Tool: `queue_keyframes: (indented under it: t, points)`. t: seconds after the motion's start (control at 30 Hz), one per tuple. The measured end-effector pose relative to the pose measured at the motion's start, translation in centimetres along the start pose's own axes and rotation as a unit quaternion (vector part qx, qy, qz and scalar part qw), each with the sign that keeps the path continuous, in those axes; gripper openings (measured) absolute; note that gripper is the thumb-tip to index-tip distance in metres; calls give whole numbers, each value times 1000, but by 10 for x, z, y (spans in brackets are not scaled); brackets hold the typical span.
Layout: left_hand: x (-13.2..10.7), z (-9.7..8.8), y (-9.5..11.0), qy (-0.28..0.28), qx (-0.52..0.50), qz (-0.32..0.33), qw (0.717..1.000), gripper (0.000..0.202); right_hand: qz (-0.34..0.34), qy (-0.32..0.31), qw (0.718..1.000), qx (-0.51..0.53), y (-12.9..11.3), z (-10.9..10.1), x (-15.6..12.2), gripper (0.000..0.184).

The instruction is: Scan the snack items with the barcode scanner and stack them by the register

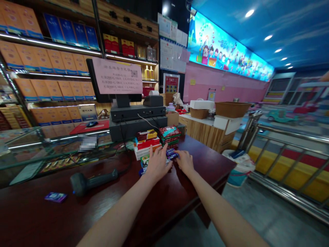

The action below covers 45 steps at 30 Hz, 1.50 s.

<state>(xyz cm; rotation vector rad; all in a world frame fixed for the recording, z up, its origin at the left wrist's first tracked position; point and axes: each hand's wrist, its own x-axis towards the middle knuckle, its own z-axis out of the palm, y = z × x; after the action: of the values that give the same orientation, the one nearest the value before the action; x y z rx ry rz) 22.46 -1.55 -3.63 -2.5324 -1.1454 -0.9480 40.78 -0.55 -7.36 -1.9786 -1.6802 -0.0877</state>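
Note:
My left hand [157,162] rests over small packets on the dark red counter, its fingers spread. Under and beside it shows a green and white packet [144,161]. A small stack of purple packets [171,153] lies between my hands. My right hand [186,162] has its fingers drawn together at the right end of that stack, and its thumb is mostly hidden. Just behind stand a pile of red and white boxes [147,142] with yellow-brown packets on top, and a pile of red and green packets [169,133].
A handheld scanner [94,181] lies on the counter [108,212] to the left, near a lone purple packet [56,197]. The till monitor [117,80] stands behind the piles. A metal railing [290,147] and a bucket [238,168] are at right, beyond the counter's edge.

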Motion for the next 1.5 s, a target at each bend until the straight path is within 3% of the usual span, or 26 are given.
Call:
queue_keyframes:
  t: [0.2,0.47,0.7,0.9,1.33,1.5]
  points:
    - [-15,-40,-40,20,25,-12,999,60,-10,-2,999,-30,-6,11,3,28]
    - [-55,-85,-103,42,78,-21,996,49,-7,2,998,-64,-8,20,10,20]
    - [-87,-121,-136,66,98,-61,991,48,-5,4,995,-96,-12,18,11,23]
    - [-113,-141,-160,68,113,-100,986,48,3,-8,994,-108,-16,10,9,27]
    - [-168,-192,-210,90,134,-222,962,44,-68,1,994,-81,-73,-1,33,48]
    - [-196,-201,-233,82,118,-282,949,42,-120,8,991,-52,-119,1,33,45]
